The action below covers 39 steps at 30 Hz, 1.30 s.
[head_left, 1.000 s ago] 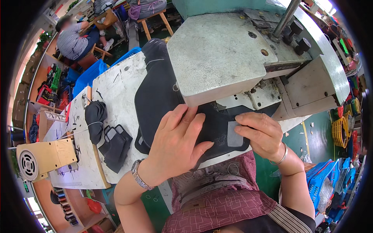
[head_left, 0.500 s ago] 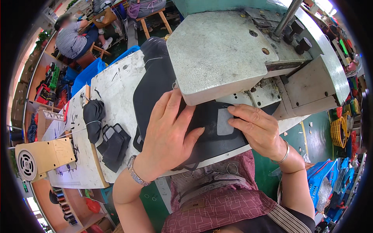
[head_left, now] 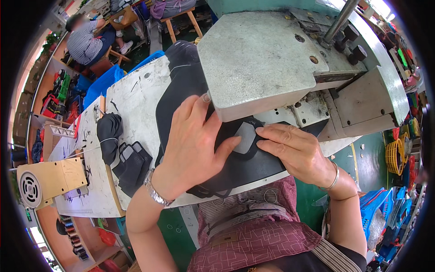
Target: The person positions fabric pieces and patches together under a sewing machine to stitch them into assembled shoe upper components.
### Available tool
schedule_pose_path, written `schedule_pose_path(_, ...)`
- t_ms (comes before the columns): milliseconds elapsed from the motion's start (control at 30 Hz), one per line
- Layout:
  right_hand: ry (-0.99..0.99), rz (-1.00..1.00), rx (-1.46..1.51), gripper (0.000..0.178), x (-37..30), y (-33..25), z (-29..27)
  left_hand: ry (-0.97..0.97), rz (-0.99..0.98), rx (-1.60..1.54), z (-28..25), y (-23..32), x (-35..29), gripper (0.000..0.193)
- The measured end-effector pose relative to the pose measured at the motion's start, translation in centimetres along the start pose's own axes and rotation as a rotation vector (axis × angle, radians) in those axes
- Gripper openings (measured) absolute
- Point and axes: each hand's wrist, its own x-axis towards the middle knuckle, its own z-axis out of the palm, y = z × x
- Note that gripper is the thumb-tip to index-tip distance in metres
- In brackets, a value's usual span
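Since a second ago we have slid the large black fabric panel (head_left: 190, 90) on the white bench (head_left: 131, 99) further under the grey metal machine head (head_left: 258, 59). Our left hand (head_left: 190, 145) lies flat, fingers spread; our right hand (head_left: 294, 149) moved toward ten o'clock, its fingers pressing the small grey patch (head_left: 245, 137) down. At nine o'clock sits a tan box with a round grille (head_left: 43, 181).

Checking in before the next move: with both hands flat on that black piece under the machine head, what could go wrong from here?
1. Both the left hand and right hand lie close under the grey machine head; fingers could get caught if it comes down.
2. The small grey patch is pinned only by fingertips, so it may slip on the black piece.
3. The black piece overhangs the table edge and could slide off.
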Motion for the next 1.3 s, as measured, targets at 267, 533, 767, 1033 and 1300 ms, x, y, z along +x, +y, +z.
schedule_pose_path(267, -0.060, -0.021, -0.068, 0.035, 0.7, -0.3, 0.5, -0.023, 0.071, -0.110, -0.5, -2.5, 2.1, 0.042)
schedule_pose_path(533, -0.115, 0.031, -0.016, 0.032, 1.7, -0.8, 0.8, 0.081, 0.198, -0.129, 0.3, -4.4, 3.3, 0.038)
schedule_pose_path(767, -0.159, 0.066, -0.017, 0.030, 1.9, -0.9, 0.7, 0.140, 0.218, -0.074, 0.8, -3.2, 1.6, 0.024)
schedule_pose_path(1033, -0.176, 0.085, -0.016, 0.035, 1.8, -0.9, 0.7, 0.124, 0.286, 0.014, 0.4, -2.3, 0.4, 0.024)
schedule_pose_path(1300, -0.119, 0.125, 0.036, 0.034, 1.5, -0.7, 0.7, 0.124, 0.243, 0.062, 0.2, -0.5, -0.3, 0.032)
